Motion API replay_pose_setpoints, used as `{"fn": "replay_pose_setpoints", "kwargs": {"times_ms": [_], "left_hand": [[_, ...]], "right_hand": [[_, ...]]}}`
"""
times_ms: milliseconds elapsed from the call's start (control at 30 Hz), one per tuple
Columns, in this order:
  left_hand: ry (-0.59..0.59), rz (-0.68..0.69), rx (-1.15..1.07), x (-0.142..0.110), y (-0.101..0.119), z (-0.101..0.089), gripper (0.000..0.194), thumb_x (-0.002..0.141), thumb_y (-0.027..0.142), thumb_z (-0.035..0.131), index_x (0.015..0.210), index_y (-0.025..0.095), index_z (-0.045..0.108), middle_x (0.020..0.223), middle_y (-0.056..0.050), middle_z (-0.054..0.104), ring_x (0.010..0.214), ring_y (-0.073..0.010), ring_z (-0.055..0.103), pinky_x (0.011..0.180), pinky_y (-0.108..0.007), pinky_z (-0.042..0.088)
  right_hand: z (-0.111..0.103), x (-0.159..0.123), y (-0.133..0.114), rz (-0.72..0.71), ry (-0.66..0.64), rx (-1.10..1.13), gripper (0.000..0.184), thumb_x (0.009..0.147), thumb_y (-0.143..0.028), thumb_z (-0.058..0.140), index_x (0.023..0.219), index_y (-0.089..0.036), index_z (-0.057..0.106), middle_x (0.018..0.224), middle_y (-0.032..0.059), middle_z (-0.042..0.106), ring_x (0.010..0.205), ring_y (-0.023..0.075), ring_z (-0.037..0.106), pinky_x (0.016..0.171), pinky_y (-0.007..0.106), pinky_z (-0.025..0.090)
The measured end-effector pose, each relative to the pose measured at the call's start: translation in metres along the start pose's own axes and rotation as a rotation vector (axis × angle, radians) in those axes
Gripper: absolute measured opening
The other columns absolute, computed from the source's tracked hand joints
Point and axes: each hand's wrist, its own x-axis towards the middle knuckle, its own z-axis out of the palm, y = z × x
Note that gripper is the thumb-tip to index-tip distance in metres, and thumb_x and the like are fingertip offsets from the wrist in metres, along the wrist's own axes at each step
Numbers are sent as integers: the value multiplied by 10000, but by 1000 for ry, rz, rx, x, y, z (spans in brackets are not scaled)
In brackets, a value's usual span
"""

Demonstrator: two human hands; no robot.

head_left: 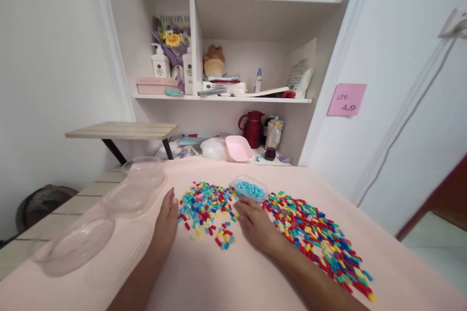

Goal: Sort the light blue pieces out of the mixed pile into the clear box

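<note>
My left hand (168,214) rests on its edge at the left side of a pile of small coloured building bricks (207,201), fingers stretched out and holding nothing that I can see. On the pile's right side is my right hand (255,221), its fingers extended and slightly bent toward the bricks. Just beyond its knuckles stands a clear plastic container (265,189) with light blue bricks (250,189) in it. A larger spread of mixed red, yellow, blue and green bricks (314,228) lies to the right of my right forearm.
Clear empty-looking plastic containers (129,199) and a clear lid (78,240) lie at the left. A pink tub (239,148), a red jug (253,129) and a bottle (273,142) stand at the back, under white shelves (255,100). A small wooden stand (122,130) is at the back left.
</note>
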Motion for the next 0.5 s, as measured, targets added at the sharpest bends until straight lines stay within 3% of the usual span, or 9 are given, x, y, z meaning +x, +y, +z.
{"fn": "replay_pose_setpoints", "kwargs": {"times_ms": [133,300,400,500], "left_hand": [[13,-40,-39,0,5,-7,474,938,482,353,1326,239,474,1447,-117,481,1344,-214,444,1088,-426,392],[-24,-134,29,20,12,3,507,929,426,348,1353,174,464,1437,-155,488,1293,-243,505,1066,-413,416],[-34,-113,62,36,13,12,466,897,356,392,1281,136,536,1443,-165,479,1359,-268,418,1146,-448,296],[-66,-76,154,43,7,18,479,894,383,371,1264,145,561,1422,-135,514,1356,-253,425,1160,-425,278]], "right_hand": [[14,1,6,78,52,135,479,863,-194,458,1337,-179,528,1422,127,472,1329,259,406,1111,493,309],[21,4,8,172,10,310,597,850,-244,496,1437,-172,411,1514,110,363,1411,235,295,1178,439,188],[26,7,18,185,6,446,608,877,-265,468,1468,-177,353,1536,104,326,1420,220,280,1175,426,190],[32,11,27,186,38,569,599,910,-317,441,1483,-201,314,1546,94,308,1416,217,292,1149,426,246]]}}
